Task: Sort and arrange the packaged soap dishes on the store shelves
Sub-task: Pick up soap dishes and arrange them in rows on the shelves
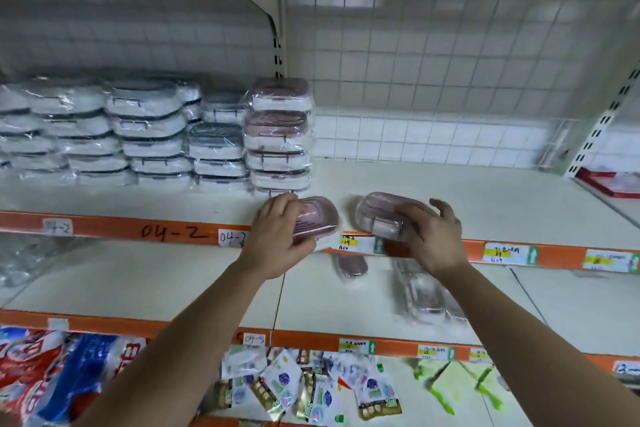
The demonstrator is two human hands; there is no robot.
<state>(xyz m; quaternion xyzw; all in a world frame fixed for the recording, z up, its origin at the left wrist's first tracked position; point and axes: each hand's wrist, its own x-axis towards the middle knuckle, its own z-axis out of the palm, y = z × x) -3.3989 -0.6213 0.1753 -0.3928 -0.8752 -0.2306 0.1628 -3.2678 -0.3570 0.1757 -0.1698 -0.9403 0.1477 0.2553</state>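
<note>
L hand (277,239), R hand (434,239) grip dishes (322,218) — shelf edge (561,256), room rt.

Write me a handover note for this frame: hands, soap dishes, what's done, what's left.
Left hand grips a pink soap dish at the middle shelf's front edge, before the pink stack.
Right hand holds a second pink dish beside it.
Done: grey stacks and the pink stack stand on that shelf.
Left: place both held dishes; at least two wrapped dishes lie loose on the shelf below.
</note>
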